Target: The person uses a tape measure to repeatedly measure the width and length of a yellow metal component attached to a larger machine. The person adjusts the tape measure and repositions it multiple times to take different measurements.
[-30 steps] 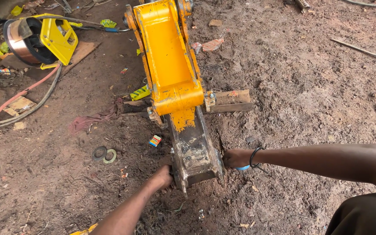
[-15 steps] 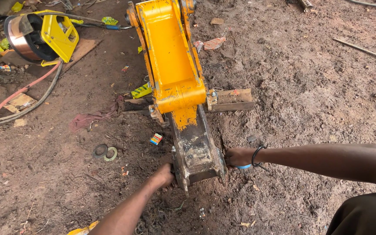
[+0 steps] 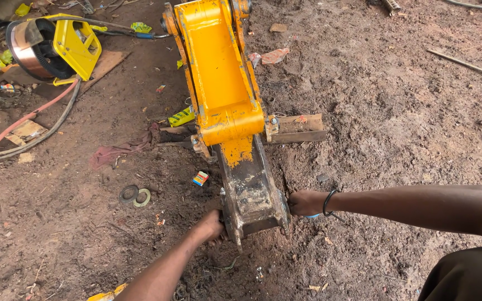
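A large yellow steel bracket point(image 3: 218, 83) lies on the dirt, tapering to a bare rusty grey end point(image 3: 252, 192) near me. My left hand point(image 3: 210, 226) is pressed against the left side of that grey end, fingers curled out of sight. At the right side of the same end, my right hand point(image 3: 305, 203), with a dark band at the wrist, is closed on a small tool with a blue tip; most of the tool is hidden.
A wooden block point(image 3: 297, 127) sits under the bracket's right side. Two metal rings point(image 3: 135, 196), a small coloured box point(image 3: 200, 178) and a reddish rag point(image 3: 124, 149) lie left. A yellow wire spool machine point(image 3: 57, 47) and hoses point(image 3: 29, 125) are far left.
Both hands stay at the grey end of the bracket. The view has shifted slightly; nothing else has visibly moved.
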